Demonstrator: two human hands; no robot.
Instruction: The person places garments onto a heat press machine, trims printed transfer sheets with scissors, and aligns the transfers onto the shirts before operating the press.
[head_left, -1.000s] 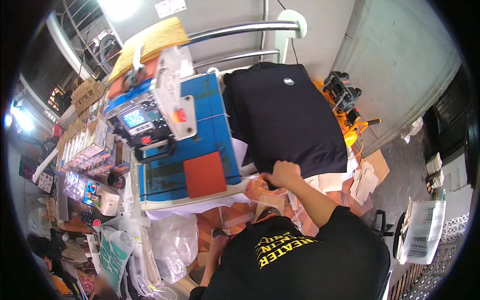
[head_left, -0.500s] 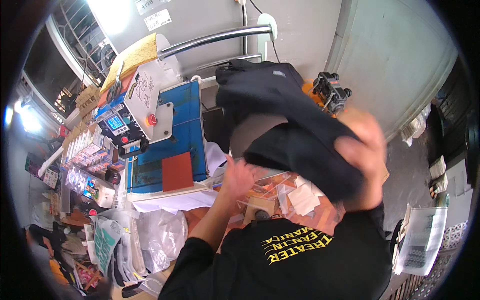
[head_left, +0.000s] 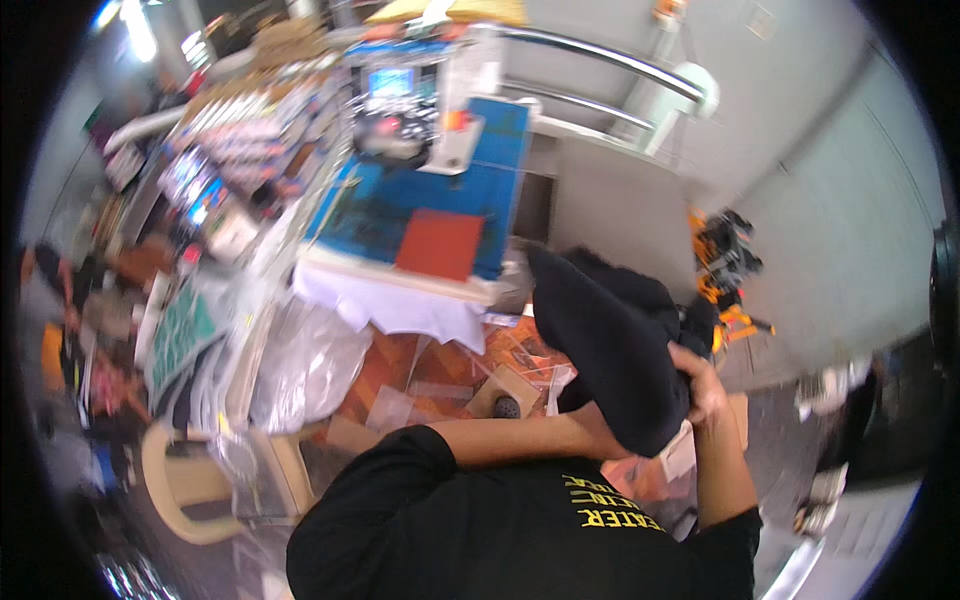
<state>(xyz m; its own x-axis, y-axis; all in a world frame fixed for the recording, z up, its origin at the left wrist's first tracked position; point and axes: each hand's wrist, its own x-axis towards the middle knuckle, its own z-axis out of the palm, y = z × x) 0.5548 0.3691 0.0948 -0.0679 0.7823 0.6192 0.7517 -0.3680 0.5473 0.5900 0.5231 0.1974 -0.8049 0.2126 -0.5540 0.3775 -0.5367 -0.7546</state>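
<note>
Head view: clutching black cloth (head_left: pixel 608 345), slanted lengthwise from frame centre toward lower right, by its right edge in right hand (head_left: pixel 704 388), unable to tell the grip of hidden left hand.

Black shirt (head_left: pixel 500 535), short black sleeves (head_left: pixel 385 485), yellow block lettering (head_left: pixel 613 520).

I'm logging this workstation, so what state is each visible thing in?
Black garment: bunched, held up
Right hand: closed on the garment
Left hand: mostly hidden by the garment
Control-panel display: lit
Red-orange sheet: flat on the blue board
White cloth: hanging down
Clear plastic: crumpled
</note>
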